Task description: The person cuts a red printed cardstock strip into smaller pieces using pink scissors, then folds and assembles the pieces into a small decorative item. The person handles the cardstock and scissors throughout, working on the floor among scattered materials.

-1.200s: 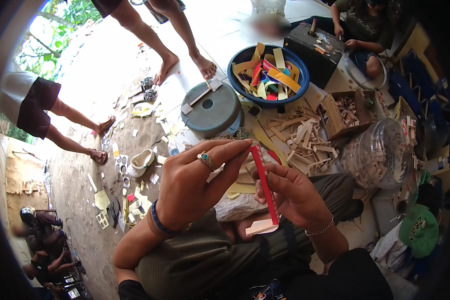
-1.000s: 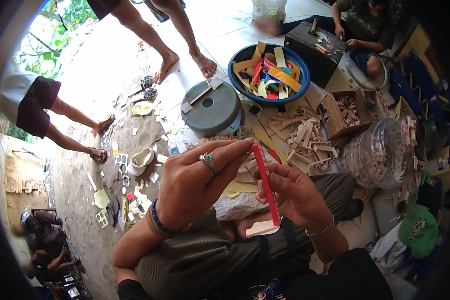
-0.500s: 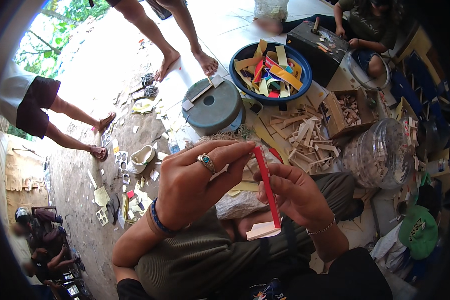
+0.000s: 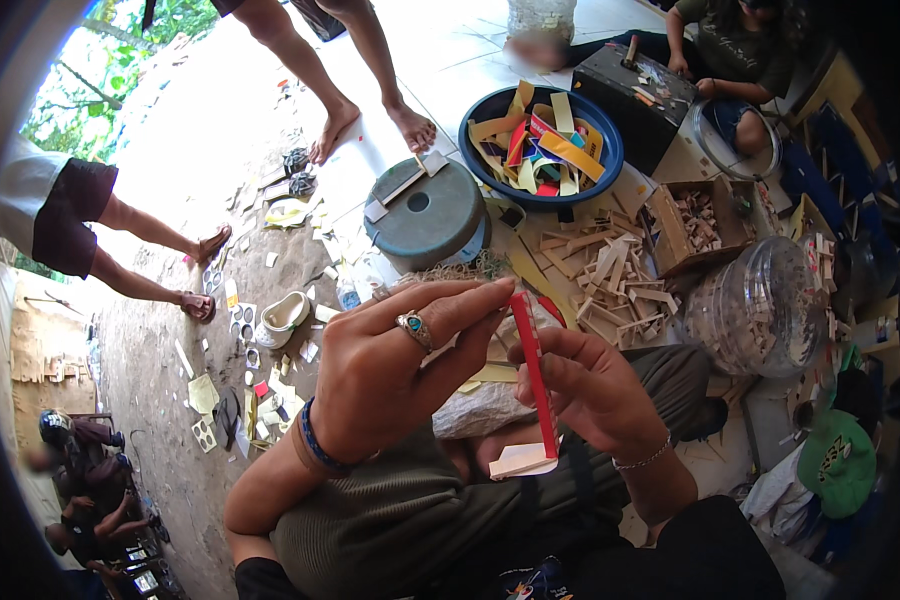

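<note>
A narrow red strip [image 4: 542, 405] stands nearly upright in front of me, with a pale wooden piece [image 4: 522, 461] at its lower end. My right hand [image 4: 600, 395] pinches the strip near its middle between thumb and fingers. The fingertips of my left hand [image 4: 385, 360], closed together, are at the strip's upper end; its thumb is mostly hidden. Below the hands are my lap and a whitish sack [image 4: 470, 410]. Just beyond is a round grey-green block [image 4: 427, 215] with a center hole, bearing a small wooden piece with flat pale ends [image 4: 402, 187].
A blue basin [image 4: 467, 150] holds colored strips. Wood pieces [image 4: 620, 275] lie heaped near a cardboard box [image 4: 685, 245] and a clear plastic container [image 4: 755, 310]. Scraps litter the ground at left. Two people stand ahead; another sits far right by a black box [image 4: 620, 110].
The strip and my hands have barely shifted; the wooden piece at the strip's lower end has tilted very slightly. Both hands keep the same hold.
</note>
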Demonstrator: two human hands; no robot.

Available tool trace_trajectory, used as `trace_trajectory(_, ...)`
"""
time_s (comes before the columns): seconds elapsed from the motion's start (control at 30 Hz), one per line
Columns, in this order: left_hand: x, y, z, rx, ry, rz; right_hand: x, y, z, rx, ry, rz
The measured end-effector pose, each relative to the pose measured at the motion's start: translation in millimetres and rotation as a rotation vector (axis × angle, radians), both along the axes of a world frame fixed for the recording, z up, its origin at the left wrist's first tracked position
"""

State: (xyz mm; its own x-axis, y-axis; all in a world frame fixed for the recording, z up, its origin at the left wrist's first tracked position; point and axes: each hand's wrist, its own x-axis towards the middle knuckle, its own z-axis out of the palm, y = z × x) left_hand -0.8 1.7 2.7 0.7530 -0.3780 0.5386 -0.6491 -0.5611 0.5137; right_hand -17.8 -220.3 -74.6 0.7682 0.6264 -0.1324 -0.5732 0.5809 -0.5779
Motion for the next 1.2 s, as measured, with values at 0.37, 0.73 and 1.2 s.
trace_trajectory(0.37, 0.1, -0.8, 2.1, -0.049, 0.047, -0.013, -0.8, -1.0, 0.8, 0.007, -0.028, 0.000)
trace_trajectory(0.73, -1.0, -0.3, 1.2, -0.014, -0.014, -0.006, -1.0, -3.2, -5.4, 0.001, -0.007, 0.047)
trace_trajectory(1.2, -1.1, 2.0, -0.6, 0.021, -0.038, 0.008, -1.7, -3.0, -10.6, 0.046, 0.032, 0.042)
